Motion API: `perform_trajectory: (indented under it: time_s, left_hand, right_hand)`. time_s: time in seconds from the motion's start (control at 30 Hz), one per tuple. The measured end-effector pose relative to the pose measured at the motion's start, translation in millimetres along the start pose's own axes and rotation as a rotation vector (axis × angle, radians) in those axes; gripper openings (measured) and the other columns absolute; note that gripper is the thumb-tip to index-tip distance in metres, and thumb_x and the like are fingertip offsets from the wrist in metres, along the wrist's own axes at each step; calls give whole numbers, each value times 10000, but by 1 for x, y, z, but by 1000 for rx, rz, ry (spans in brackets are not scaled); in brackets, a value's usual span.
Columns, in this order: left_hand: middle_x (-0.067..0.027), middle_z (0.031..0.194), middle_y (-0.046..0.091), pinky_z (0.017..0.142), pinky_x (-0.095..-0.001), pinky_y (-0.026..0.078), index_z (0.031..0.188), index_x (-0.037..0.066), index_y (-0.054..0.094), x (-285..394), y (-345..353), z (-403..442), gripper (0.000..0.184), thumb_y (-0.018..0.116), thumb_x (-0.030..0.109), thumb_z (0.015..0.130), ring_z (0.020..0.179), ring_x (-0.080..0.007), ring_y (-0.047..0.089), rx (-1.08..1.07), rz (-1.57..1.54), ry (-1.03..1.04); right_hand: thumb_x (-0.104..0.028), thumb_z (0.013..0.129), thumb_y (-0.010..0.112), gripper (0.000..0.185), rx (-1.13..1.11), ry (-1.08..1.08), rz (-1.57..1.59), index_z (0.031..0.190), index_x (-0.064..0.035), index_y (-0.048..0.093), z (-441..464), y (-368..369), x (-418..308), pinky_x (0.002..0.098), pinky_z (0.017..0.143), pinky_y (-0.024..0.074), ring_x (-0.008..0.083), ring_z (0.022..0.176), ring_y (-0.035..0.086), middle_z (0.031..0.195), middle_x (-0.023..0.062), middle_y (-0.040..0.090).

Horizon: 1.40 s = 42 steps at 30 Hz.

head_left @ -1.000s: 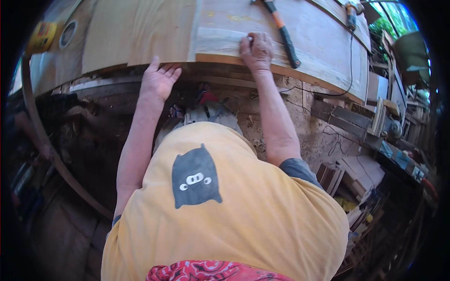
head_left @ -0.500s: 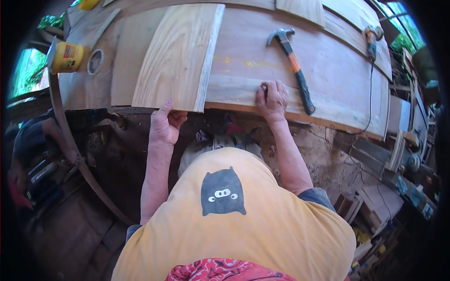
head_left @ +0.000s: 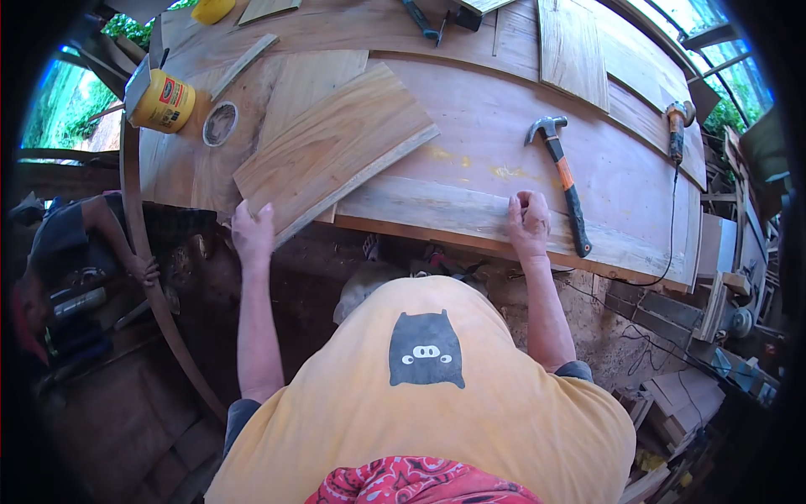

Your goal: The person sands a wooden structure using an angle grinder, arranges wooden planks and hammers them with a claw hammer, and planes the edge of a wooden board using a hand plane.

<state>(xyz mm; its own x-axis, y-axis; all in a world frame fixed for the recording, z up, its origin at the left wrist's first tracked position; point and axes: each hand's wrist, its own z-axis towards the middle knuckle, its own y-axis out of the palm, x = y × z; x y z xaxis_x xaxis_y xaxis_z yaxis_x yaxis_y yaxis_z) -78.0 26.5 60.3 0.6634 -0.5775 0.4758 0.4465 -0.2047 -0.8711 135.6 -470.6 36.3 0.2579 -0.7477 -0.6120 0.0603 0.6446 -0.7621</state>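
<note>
"As the left hand (head_left: 253, 231) meets the near end of that wooden board (head_left: 336, 147), are its fingers clamped?"

"Yes, they look pinched on the end edge. The board lies slantwise over another thin panel (head_left: 315, 76), at the near left of the counter (head_left: 478, 109), its near corner jutting past the front."

"And the right?"

"The right hand (head_left: 529, 225) is by the front edge, just beside the hammer (head_left: 562, 168), fingers curled in. I can't tell if they hold anything small."

"How would the board handle?"

"Fairly light, I'd judge, stiff and dry rather than slippery, though a thin corner could chip. I'd grip both long edges near the middle."

"Any brands?"

"The yellow tub (head_left: 168, 102) has a red and white label, but its print is too small to read. The shirt (head_left: 495, 403) shows a dark pig-like figure, no lettering."
</note>
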Motion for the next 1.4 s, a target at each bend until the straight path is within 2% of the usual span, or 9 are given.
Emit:
perform_trajectory:
  time_s: [0.03, 0.1, 0.33, 0.53, 0.7, 0.9, 1.07, 1.2, 1.4]
  left_hand:
    - [-227, 1325, 602, 1088, -521, 455, 1365, -10, 590, 24, 3, -6, 601, 799, 293, 890, 1262, -432, 567, 109, 159, 161]
    - [-241, 1395, 542, 1124, -528, 424, 1422, 13, 527, 63, 17, -15, 710, 836, 281, 842, 1329, -429, 510, 121, 152, 447]
    - [-258, 1643, 350, 1240, -630, 207, 1584, 42, 404, 173, 92, -20, 932, 812, 430, 841, 1568, -440, 256, -282, 81, 811]
    - [-284, 1607, 396, 1253, -595, 216, 1548, 15, 467, 170, 80, 36, 820, 736, 462, 915, 1555, -440, 278, -273, -92, 668]
    - [-263, 1354, 600, 1111, -542, 438, 1275, -21, 668, 109, 72, 126, 547, 823, 297, 858, 1303, -435, 541, 87, -148, 530]
    - [-267, 1270, 646, 1100, -541, 459, 1222, -36, 679, 104, 86, 134, 424, 803, 191, 886, 1230, -451, 586, 23, -302, 458]
    - [-252, 1308, 641, 1115, -537, 455, 1215, -22, 683, 131, 92, 102, 402, 804, 177, 887, 1279, -450, 570, 3, -308, 504]
    - [-232, 1322, 640, 1124, -534, 452, 1227, -12, 687, 138, 78, 92, 402, 802, 170, 889, 1315, -444, 557, -5, -310, 504]
    - [-230, 1332, 636, 1141, -527, 438, 1228, -13, 691, 148, 63, 92, 396, 800, 151, 885, 1326, -433, 555, -41, -334, 399]
  right_hand:
    - [-162, 929, 722, 186, 15, 53, 89, 1056, -48, 648, 6, 4, -6, 455, 830, 504, 335, 889, 639, 930, 138, 643]
    - [-165, 936, 727, 234, 56, -43, 50, 1083, -5, 641, 32, 15, -27, 444, 817, 521, 344, 873, 644, 925, 158, 648]
    - [-202, 921, 747, 315, 14, -272, 29, 1147, -16, 631, 149, 76, -138, 454, 834, 529, 350, 926, 657, 970, 158, 658]
    - [-194, 926, 749, 336, -196, -245, 58, 1182, -15, 625, 159, 106, -190, 447, 857, 536, 342, 956, 665, 1014, 156, 663]
    - [-210, 930, 757, 364, -283, -25, 56, 1186, 8, 618, 160, 108, -133, 446, 842, 545, 329, 940, 680, 1019, 169, 660]
    - [-383, 964, 723, 470, -97, 106, 121, 1168, 26, 614, 284, 118, -82, 448, 821, 551, 278, 872, 691, 958, 188, 714]
    - [-448, 1057, 603, 462, -214, 613, 626, 1214, -13, 590, 388, 122, -97, 302, 512, 470, 143, 650, 588, 876, 89, 674]
    - [-370, 1087, 550, 305, -116, 813, 851, 1087, -66, 570, 439, 125, -112, 247, 370, 320, 95, 484, 456, 794, 61, 613]
    - [-170, 1032, 519, 140, -168, 674, 1074, 898, -133, 526, 489, 149, -138, 218, 371, 260, 64, 468, 419, 660, -15, 506]
